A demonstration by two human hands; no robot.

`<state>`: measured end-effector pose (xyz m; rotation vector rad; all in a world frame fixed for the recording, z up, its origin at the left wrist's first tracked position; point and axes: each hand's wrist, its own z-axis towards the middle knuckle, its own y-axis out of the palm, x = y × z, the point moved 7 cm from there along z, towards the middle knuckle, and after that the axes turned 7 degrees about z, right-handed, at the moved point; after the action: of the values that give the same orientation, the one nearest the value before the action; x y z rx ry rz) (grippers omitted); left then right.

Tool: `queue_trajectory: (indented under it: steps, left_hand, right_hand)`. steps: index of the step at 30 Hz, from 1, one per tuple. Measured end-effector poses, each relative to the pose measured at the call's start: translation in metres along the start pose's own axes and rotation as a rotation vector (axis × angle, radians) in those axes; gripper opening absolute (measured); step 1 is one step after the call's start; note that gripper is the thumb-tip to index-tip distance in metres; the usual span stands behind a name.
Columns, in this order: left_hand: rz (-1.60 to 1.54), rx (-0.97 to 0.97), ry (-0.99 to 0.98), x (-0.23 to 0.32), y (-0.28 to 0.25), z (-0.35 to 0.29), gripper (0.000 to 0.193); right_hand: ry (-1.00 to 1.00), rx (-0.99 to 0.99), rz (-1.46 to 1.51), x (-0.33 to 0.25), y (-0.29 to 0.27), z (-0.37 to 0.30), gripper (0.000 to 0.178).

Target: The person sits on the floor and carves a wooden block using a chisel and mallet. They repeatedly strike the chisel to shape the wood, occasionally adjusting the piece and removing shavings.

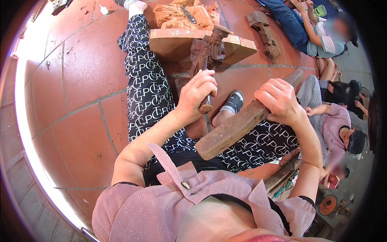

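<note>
- Centre of the head view: left hand (197, 93) wrapped around a chisel (206, 105), fingers closed on the handle; wooden butt end sticks out below the fist, blade end hidden behind the hand.
- Chisel points up toward a dark carved figure (209, 50); can't tell whether the tip touches it, the hand blocks that.
- Right hand (278, 99) closed around a long wooden mallet (238, 125), gripped above its middle; thick end hangs low and toward the lap, thin end sticks out past the knuckles to the upper right.
- Mallet and chisel are apart, mallet just beside the chisel's butt.
- Carved figure stands upright against a pale wooden slab (177, 42) lying on the floor.
- Behind the slab: a pile of pale carved wood (177, 15) with a small tool (188, 14) lying on it.
- Right of the slab: another dark carved piece (267, 34) lying on the tiles.
- Patterned black-and-white trousers (147, 80): left leg stretched along the slab, right leg folded under the mallet, sandalled foot (230, 105) between the hands.
- Red tiled floor (72, 80) all around.
- Far right: other people (334, 121) sitting close together, one in jeans near the top edge.
</note>
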<state>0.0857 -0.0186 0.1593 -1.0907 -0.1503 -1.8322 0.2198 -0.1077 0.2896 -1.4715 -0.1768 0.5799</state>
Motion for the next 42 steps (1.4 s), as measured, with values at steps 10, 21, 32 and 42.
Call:
queue_trajectory:
  steps: [10,21,32,42]
  left_hand:
    - [0.029,-0.026,-0.022,-0.005,-0.004,0.004,0.019]
    - [-0.022,-0.097,0.024,-0.012,-0.01,0.0,0.014]
    - [0.097,-0.133,0.057,-0.018,-0.033,0.002,0.015]
    - [0.082,-0.033,-0.161,-0.011,-0.034,-0.008,0.026]
  right_hand:
    - [0.207,0.003,-0.129,0.009,0.004,-0.004,0.039]
    - [0.119,0.01,-0.141,0.001,0.002,-0.006,0.041]
    - [0.159,0.025,-0.142,0.004,0.002,-0.001,0.039]
    - [0.281,0.108,-0.075,0.016,-0.01,-0.002,0.042]
